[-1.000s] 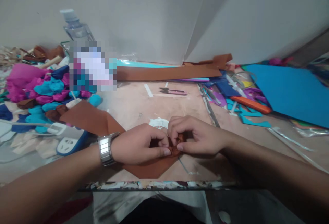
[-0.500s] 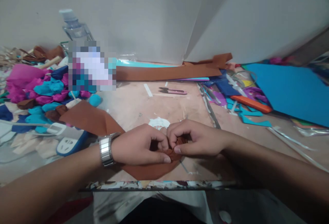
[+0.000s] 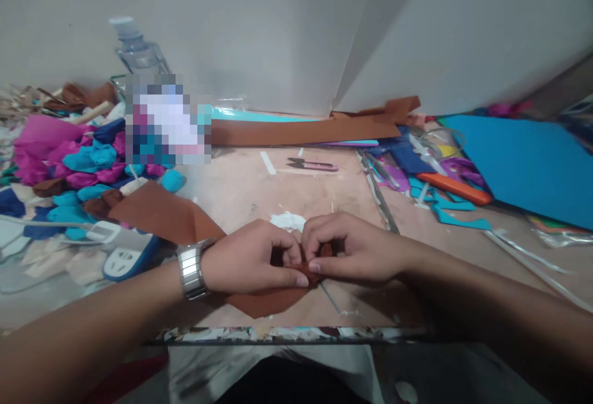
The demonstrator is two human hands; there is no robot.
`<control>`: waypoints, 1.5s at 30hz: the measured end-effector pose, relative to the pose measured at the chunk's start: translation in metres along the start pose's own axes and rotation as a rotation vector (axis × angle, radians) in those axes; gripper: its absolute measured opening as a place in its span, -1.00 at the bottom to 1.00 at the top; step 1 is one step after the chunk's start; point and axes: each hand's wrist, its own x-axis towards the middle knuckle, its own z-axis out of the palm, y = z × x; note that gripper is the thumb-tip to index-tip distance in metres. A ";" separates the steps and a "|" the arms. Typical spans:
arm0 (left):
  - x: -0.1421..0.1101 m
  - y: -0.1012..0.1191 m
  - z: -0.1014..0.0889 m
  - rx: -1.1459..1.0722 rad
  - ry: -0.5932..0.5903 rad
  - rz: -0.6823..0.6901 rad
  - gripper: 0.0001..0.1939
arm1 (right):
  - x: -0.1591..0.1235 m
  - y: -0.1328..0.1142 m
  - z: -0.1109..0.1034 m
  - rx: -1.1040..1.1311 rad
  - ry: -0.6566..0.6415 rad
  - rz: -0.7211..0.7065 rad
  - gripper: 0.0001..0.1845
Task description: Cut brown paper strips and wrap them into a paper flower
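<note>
A long brown strip [image 3: 271,303] of paper or cloth runs from the left pile, under my left wrist, to the table's front. Its near end is bunched in small folds between my hands. My left hand [image 3: 259,256], with a metal watch [image 3: 189,271] at the wrist, pinches the gathered edge between thumb and curled fingers. Close against it, my right hand [image 3: 347,249] pinches the same folds, fingers bent and thumb on top. The fingertips hide most of the gathered part. Beyond the hands lies a white round patch [image 3: 287,221] on the board.
Thread snips [image 3: 312,164] lie behind the hands. Coloured bundles [image 3: 88,160] and a power strip [image 3: 127,256] sit at left, near a bottle [image 3: 139,49]. Another brown strip [image 3: 301,132] lies at the back. At right are an orange cutter [image 3: 454,188] and blue sheet [image 3: 528,166].
More of the brown strip has been drawn into the folds, and its loose part in front has shrunk and shifted left. Both hands stay in nearly the same place, still pinching.
</note>
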 end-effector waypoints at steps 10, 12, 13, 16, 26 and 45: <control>0.000 -0.001 -0.002 -0.113 0.029 0.009 -0.78 | 0.001 0.000 -0.002 -0.271 0.081 -0.123 -0.92; 0.001 -0.001 -0.001 -0.112 0.038 -0.005 -0.79 | 0.001 -0.001 -0.001 -0.315 0.097 -0.153 -0.92; 0.001 -0.001 -0.001 -0.117 0.043 -0.012 -0.79 | 0.000 -0.001 0.000 -0.329 0.105 -0.163 -0.92; 0.001 -0.001 -0.001 -0.125 0.056 -0.025 -0.82 | 0.000 -0.002 0.000 -0.348 0.120 -0.166 -0.92; 0.001 0.000 -0.001 -0.049 0.044 -0.004 -0.73 | 0.000 -0.009 0.003 -0.420 0.148 -0.185 -0.93; -0.001 0.000 -0.003 0.079 0.016 -0.012 -0.67 | -0.002 -0.010 0.003 -0.481 0.022 -0.132 -0.88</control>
